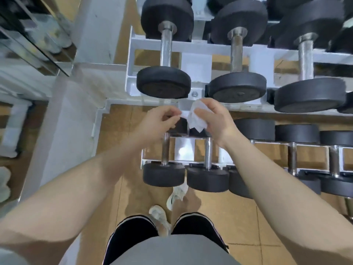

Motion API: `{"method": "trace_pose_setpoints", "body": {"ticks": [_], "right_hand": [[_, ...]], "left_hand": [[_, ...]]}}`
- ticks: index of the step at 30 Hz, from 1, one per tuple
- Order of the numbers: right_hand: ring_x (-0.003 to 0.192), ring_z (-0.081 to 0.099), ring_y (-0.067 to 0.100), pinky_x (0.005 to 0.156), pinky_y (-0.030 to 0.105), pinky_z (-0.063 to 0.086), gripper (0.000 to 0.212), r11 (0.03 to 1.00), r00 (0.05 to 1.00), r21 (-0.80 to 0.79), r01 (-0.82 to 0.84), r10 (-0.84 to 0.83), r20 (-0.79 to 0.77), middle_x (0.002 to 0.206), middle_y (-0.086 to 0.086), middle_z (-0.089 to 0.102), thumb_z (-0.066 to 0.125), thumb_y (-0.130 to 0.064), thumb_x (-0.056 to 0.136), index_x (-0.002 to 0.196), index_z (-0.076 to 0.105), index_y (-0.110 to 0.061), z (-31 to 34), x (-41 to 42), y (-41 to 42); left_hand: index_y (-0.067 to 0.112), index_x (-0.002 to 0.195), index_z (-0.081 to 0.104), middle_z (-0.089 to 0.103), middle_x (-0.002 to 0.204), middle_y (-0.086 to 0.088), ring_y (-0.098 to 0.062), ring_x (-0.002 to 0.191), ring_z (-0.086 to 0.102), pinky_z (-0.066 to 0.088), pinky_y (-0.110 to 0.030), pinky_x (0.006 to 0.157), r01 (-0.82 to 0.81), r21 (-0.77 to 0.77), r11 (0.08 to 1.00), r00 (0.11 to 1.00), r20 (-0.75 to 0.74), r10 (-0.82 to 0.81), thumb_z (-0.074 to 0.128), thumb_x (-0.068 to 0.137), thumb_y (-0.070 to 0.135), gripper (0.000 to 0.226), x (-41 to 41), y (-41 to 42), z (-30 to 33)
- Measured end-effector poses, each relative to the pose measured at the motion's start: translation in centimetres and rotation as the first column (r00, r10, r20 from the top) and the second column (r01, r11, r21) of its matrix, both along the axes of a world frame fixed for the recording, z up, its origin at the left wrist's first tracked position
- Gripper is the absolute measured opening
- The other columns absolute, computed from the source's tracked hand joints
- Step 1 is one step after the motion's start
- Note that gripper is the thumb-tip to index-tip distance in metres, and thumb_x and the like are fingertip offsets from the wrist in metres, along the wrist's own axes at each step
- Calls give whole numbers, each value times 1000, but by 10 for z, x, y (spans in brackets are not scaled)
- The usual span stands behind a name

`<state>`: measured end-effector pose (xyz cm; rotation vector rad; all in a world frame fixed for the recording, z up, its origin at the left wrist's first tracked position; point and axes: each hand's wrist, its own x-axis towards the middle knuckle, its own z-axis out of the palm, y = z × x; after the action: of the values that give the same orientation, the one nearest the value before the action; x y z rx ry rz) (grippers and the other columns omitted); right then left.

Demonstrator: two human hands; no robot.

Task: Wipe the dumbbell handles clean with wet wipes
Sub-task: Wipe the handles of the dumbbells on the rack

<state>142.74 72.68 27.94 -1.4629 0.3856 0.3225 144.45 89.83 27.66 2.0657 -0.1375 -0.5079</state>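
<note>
The far heads of two small dumbbells (164,157) are hidden behind the hands. The rack (196,60) is cut off at the right edge. The mirrored shelf (36,39) is blurred.

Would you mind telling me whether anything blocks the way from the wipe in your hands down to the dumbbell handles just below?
Nothing visible does. Both the left hand and right hand hold the wet wipe above the lower rack's leftmost dumbbell handles, which lie bare and open.

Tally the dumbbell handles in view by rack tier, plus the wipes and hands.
Upper-tier handles: 3
Lower-tier handles: 4
Wet wipe: 1, pinched by left hand and right hand
Hands: 2
Total: 10
</note>
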Motion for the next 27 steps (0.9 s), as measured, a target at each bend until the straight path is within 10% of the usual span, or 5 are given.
{"method": "trace_pose_setpoints", "body": {"ticks": [5, 12, 17, 20, 27], "right_hand": [[101, 51, 13, 84, 23, 44, 22, 955, 996, -295, -18, 44, 82, 109, -4, 55, 53, -10, 92, 109, 63, -19, 19, 52, 9], [106, 43, 3, 82, -7, 27, 30, 822, 954, -565, 71, 110, 280, 115, 1, 55, 48, -8, 94, 121, 60, -13, 14, 122, 15], [99, 44, 9, 80, -6, 26, 37, 767, 943, -634, 97, 133, 305, 97, -2, 50, 50, 4, 89, 121, 60, -10, 4, 171, 25], [92, 44, 13, 80, -4, 27, 36, 689, 917, -723, 50, 256, 307, 88, -6, 51, 52, 5, 87, 119, 62, -8, -4, 197, 31], [88, 37, 13, 72, 17, 25, 36, 478, 884, -878, -1, 411, 223, 98, 2, 38, 41, -5, 93, 124, 59, -12, 6, 230, 47]], "left_hand": [[26, 101, 59, 62, 81, 16, 0, 74, 59, 48, -12, 68, -44, -6, 999, 979, 197, 44, 51, 94, 19, 13, 54, 13, 26], [15, 88, 61, 59, 55, -4, -12, 35, 48, 42, -17, 44, -61, -202, 978, 997, 31, 68, 47, 96, 19, 17, 109, 25, 40], [13, 99, 61, 58, 72, 6, -5, 58, 55, 43, -19, 58, -131, -87, 987, 991, -22, 130, 57, 90, 20, 12, 176, 44, 26], [26, 135, 40, 55, 105, 6, -11, 95, 55, 44, -23, 80, 132, 45, 990, 964, -240, -117, 70, 80, 32, 62, 200, 48, 12], [38, 146, 4, 68, 87, 11, -24, 89, 58, 48, -38, 91, 174, -309, 935, 880, -377, -288, 68, 80, 3, 98, 196, 38, -5]]}}
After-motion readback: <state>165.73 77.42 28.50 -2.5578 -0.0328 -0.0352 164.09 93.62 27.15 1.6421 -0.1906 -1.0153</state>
